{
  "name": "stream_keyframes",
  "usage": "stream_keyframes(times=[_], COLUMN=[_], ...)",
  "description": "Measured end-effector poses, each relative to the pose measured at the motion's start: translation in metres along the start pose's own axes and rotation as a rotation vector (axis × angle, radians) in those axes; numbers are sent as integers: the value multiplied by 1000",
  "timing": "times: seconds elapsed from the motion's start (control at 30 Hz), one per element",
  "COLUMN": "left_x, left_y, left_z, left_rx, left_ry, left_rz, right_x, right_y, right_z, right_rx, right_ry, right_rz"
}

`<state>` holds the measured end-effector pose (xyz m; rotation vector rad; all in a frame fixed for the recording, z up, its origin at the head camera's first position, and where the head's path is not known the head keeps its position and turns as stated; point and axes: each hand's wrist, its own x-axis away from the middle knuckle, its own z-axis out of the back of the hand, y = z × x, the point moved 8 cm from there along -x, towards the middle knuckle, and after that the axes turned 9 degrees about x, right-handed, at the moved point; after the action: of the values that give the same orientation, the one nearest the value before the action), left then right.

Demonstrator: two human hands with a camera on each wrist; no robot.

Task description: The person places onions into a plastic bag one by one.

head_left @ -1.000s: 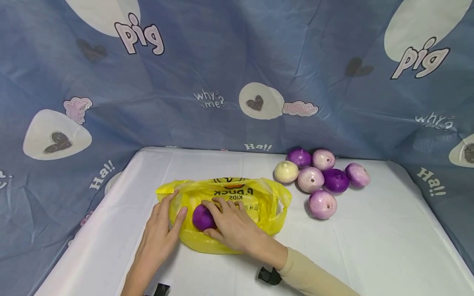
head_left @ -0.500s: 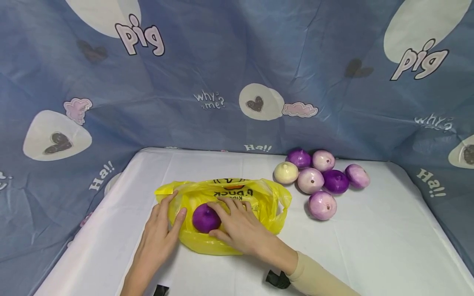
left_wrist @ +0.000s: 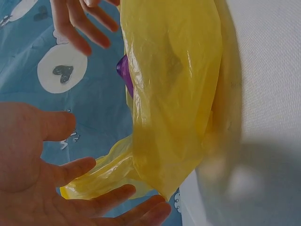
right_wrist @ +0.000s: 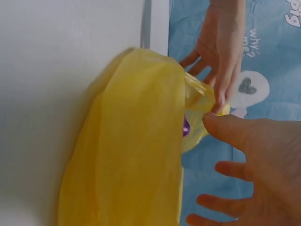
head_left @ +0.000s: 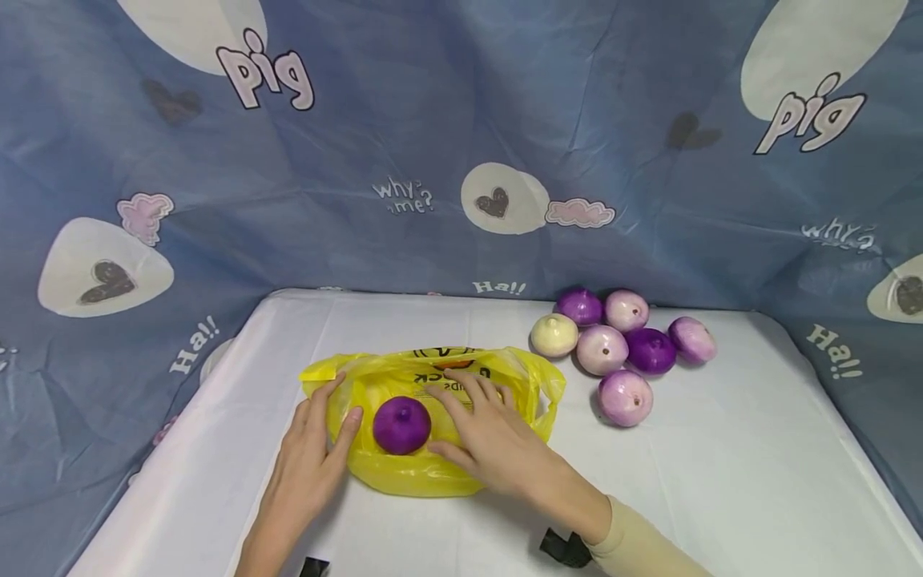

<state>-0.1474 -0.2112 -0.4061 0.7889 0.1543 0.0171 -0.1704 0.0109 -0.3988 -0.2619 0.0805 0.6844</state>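
A yellow plastic bag (head_left: 418, 479) lies on its side in the head view, its mouth spread wide. Inside sits a dark purple onion (head_left: 401, 426), and its tip (left_wrist: 124, 70) pokes past the bag's edge in the left wrist view. My left hand (head_left: 312, 461) rests at the bag's left end, fingers extended along the plastic. Just right of the onion, my right hand (head_left: 501, 441) hovers over the bag with its fingers spread and apart from the onion. In the right wrist view nothing is held by the right hand (right_wrist: 268, 165).
Several more onions cluster at the back right of the white table (head_left: 721, 449), among them a pale yellow one (head_left: 554, 335) and a pink-white one (head_left: 625, 397) closest to the bag. Behind the table hangs a blue printed cloth (head_left: 360, 120).
My right hand has let go of the purple onion and drawn off to the right, so the onion shows whole in the bag. The left hand stays in place.
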Motion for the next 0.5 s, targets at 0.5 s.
stream_keyframes(times=[0.5], left_x=[1], left_y=[-1], left_z=[-2], left_rx=[-9], left_ry=[-18], left_rz=[20], right_x=[24], right_y=[23], right_z=[24], right_rx=[60], right_ry=[75], right_rz=[-74])
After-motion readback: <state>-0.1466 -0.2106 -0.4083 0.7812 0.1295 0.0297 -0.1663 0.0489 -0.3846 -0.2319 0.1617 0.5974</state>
